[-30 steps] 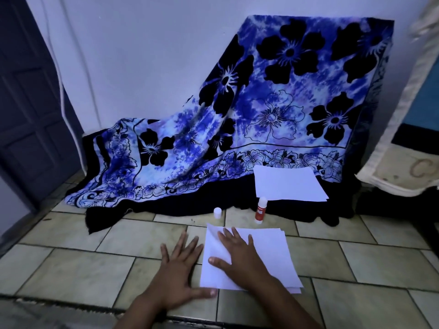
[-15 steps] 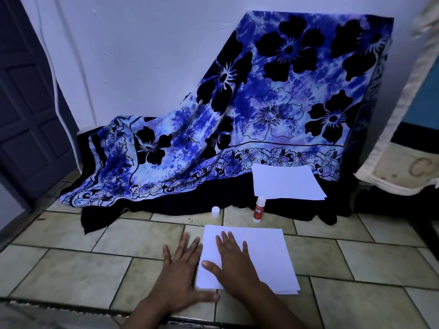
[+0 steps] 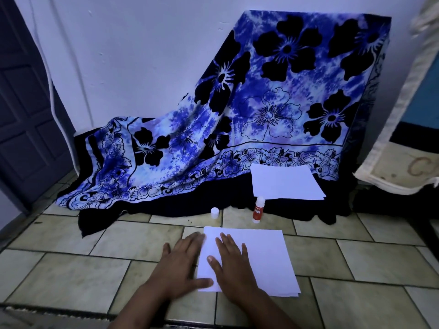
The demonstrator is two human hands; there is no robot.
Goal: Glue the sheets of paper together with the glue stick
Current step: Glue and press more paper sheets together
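A stack of white paper sheets lies on the tiled floor in front of me. My right hand rests flat on its left part, fingers spread. My left hand lies flat on the floor beside the stack's left edge, its thumb touching the near left corner. A red glue stick stands upright and uncapped just beyond the stack. Its white cap stands on the floor to the left. A second pile of white sheets lies farther back on the dark cloth.
A blue flowered cloth drapes over something against the white wall. A dark door is at the left. A pale cushion or mattress edge hangs at the right. Tiled floor spreads around the sheets.
The view has shifted a little. My right hand has slid slightly toward the stack's left side; both hands stay flat and hold nothing.
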